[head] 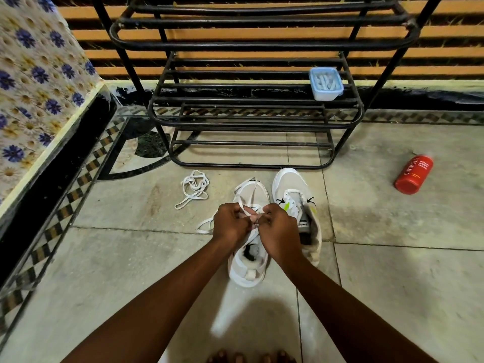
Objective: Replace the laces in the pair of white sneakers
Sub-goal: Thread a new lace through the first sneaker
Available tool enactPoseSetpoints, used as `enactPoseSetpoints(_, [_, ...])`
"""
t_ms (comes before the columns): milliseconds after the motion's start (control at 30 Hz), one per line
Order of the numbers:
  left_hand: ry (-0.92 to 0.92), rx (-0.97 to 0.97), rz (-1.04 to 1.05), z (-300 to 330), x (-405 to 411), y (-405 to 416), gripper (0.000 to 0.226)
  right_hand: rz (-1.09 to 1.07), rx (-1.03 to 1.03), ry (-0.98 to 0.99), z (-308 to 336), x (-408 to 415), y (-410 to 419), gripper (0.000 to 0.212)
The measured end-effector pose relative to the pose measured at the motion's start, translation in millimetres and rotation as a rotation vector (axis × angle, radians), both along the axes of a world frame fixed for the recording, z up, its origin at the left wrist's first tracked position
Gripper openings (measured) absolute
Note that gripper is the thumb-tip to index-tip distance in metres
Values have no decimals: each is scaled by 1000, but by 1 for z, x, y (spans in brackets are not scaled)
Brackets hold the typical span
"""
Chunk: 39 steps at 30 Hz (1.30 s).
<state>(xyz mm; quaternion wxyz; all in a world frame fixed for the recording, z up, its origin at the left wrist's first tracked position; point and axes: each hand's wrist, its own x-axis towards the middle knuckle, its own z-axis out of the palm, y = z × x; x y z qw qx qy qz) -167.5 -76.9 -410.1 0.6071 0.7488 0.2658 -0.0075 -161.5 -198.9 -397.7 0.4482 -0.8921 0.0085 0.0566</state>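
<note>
Sneakers sit side by side on the tiled floor (392,284), just in front of the black metal shoe rack (251,106), toes pointing toward it. The left sneaker (247,268) lies directly under both hands; the right sneaker (290,187) stands just beside it, touching or nearly touching along its length, with its tongue exposed and only a little lacing near the toe.

The left hand (230,223) is curled, its fingertips pinching a white lace (247,195) above the left sneaker's eyelets. The right hand (278,229) is likewise curled and pinches the same lace close to the left hand, so that the two hands nearly meet over the shoe's middle. The lace runs up over the toe of the left sneaker, and a loop of it trails out onto the floor on the shoe's left side.

A second, loose white lace (193,188) lies in a tangle on the floor, to the left of the left sneaker and near the rack's foot.

On a low shelf of the rack, at its right end, stands a small lidded plastic box (326,83). A red bottle (413,174) lies on its side on the floor, well to the right of the rack.
</note>
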Motion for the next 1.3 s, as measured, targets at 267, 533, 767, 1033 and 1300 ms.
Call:
enactPoseSetpoints(267, [17, 186, -91, -3, 8, -2, 19, 135, -127, 57, 4, 21, -7, 25])
enactPoseSetpoints(533, [40, -111, 97, 0, 3, -4, 15, 306, -397, 5, 11, 26, 0, 15])
enactPoseSetpoints(767, [14, -193, 94, -2, -4, -4, 8, 337, -492, -71, 18, 28, -3, 14])
enactPoseSetpoints(1033, [-1, 60, 22, -11, -12, -5, 23, 650, -1021, -489, 26, 33, -4, 18])
enactPoseSetpoints(1300, [-53, 184, 32, -17, -14, -8, 29, 49, 131, -358, 64, 42, -30, 27])
